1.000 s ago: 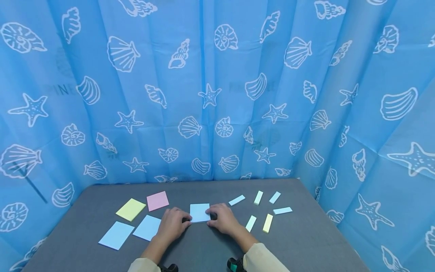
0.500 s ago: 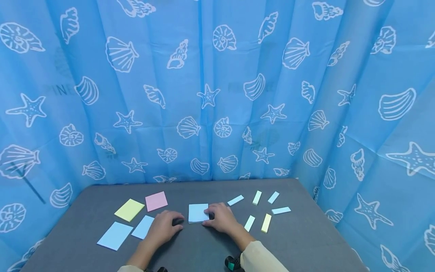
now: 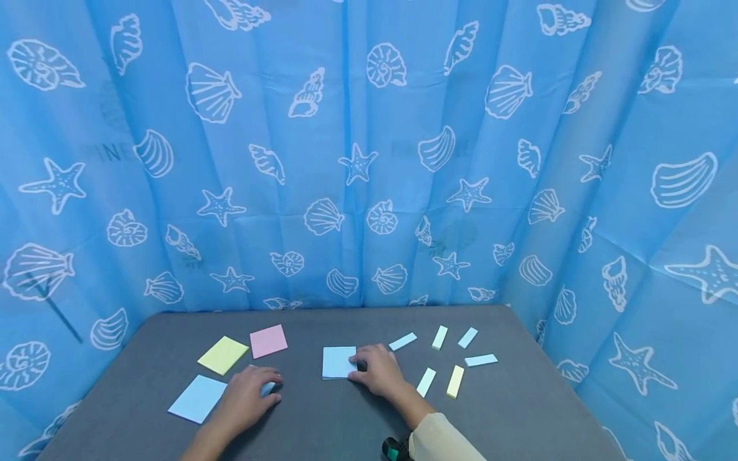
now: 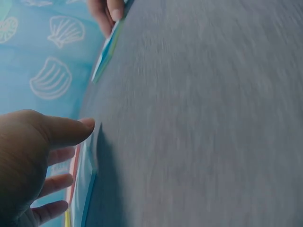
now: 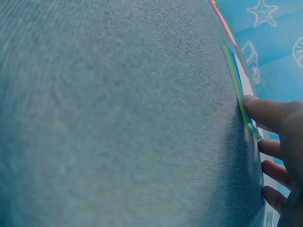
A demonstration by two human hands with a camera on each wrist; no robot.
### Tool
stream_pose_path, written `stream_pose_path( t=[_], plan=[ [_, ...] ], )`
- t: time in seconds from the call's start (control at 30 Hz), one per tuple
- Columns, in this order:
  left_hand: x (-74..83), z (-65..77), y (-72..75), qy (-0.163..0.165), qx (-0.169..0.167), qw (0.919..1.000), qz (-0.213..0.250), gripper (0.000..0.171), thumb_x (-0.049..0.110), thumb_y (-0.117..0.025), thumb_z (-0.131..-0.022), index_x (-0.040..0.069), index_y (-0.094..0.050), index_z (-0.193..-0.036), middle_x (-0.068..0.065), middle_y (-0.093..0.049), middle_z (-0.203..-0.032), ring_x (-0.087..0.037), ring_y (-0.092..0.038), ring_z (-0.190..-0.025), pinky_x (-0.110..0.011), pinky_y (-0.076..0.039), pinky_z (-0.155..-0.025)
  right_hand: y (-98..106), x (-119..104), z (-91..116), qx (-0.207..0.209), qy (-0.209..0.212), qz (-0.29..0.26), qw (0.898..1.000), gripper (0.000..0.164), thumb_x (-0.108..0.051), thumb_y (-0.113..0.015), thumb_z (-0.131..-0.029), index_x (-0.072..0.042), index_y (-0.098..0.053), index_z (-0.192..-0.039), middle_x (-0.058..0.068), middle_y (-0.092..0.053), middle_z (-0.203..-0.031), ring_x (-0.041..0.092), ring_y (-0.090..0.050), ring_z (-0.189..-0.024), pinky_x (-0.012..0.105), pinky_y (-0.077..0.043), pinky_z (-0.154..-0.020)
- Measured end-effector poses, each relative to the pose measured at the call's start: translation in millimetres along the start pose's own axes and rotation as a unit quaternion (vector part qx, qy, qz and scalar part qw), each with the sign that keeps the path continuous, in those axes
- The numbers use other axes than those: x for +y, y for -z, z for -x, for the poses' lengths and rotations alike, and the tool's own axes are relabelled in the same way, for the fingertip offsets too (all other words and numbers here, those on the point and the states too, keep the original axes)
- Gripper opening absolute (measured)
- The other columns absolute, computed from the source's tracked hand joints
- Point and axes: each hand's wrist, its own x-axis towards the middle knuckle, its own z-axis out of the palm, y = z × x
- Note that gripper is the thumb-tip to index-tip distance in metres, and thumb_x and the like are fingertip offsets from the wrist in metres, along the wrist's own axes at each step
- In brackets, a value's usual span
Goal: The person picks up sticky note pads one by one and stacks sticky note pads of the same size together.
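My right hand [image 3: 377, 369] grips the right side of a stack of square sticky notes [image 3: 338, 363] at the table's middle. Its thumb is at the near edge and its fingertips are by the top right. In the right wrist view the stack [image 5: 233, 75] shows a green layer and a blue layer edge-on. My left hand [image 3: 246, 396] is over another light blue sticky-note pad [image 3: 267, 388], mostly covering it. Its fingers are spread and loosely bent, holding nothing. In the left wrist view, this pad [image 4: 85, 184] is just beyond the thumb.
At left lie a yellow pad [image 3: 223, 355], a pink pad [image 3: 268, 341] and a larger blue pad [image 3: 198, 398]. Several narrow note strips, including a yellow one [image 3: 455, 381] and a blue one [image 3: 481, 360], are scattered at right. A blue shell-print curtain [image 3: 357, 243] borders the grey table [image 3: 346, 422].
My left hand has let go of the stack's left side and moved left and nearer, over the light blue pad. My right hand has stayed at the stack's right side.
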Motion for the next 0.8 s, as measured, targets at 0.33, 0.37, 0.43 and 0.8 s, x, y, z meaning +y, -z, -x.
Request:
stream_pose_path(
  t=[0.33,0.37,0.43,0.8],
  plan=[
    [-22.3,14.3,16.4,0.022,-0.022,0.997,-0.071,0.035,0.046,-0.08,-0.074,0.02,-0.074,-0.098,-0.005,-0.069,-0.107,-0.031,-0.062,-0.103,-0.057,-0.045,-0.088,2.8,-1.2,2.5,0.008,0.015,-0.001,1.0,0.035,-0.031,-0.075,-0.086,-0.014,-0.073,-0.116,0.008,-0.064,-0.123,0.028,-0.053,-0.115,0.05,-0.039,-0.094],
    [-22.3,14.6,17.2,0.025,-0.025,0.9969,-0.07,0.037,0.046,-0.08,-0.074,0.019,-0.074,-0.099,-0.006,-0.069,-0.108,-0.032,-0.062,-0.103,-0.058,-0.045,-0.088,3.1,-1.1,2.6,0.008,0.015,0.0,1.0,0.035,-0.031,-0.075,-0.086,-0.014,-0.072,-0.116,0.008,-0.064,-0.123,0.028,-0.053,-0.115,0.05,-0.039,-0.094],
    [-21.6,14.9,17.2,0.036,-0.029,0.9966,-0.068,0.038,0.045,-0.08,-0.074,0.018,-0.074,-0.1,-0.007,-0.068,-0.109,-0.033,-0.061,-0.104,-0.058,-0.045,-0.089,3.7,-1.3,2.9,0.007,0.013,0.002,1.0,0.035,-0.032,-0.075,-0.086,-0.014,-0.072,-0.116,0.008,-0.064,-0.124,0.028,-0.053,-0.116,0.05,-0.039,-0.095],
    [-15.0,7.7,6.2,0.058,-0.012,0.9978,-0.029,0.029,0.031,-0.083,-0.075,0.013,-0.072,-0.095,-0.01,-0.067,-0.108,-0.04,-0.058,-0.106,-0.058,-0.043,-0.089,0.5,0.1,2.5,0.0,0.011,0.007,1.0,0.036,-0.034,-0.073,-0.087,-0.015,-0.071,-0.118,0.007,-0.063,-0.126,0.027,-0.053,-0.117,0.049,-0.039,-0.095]
  ],
)
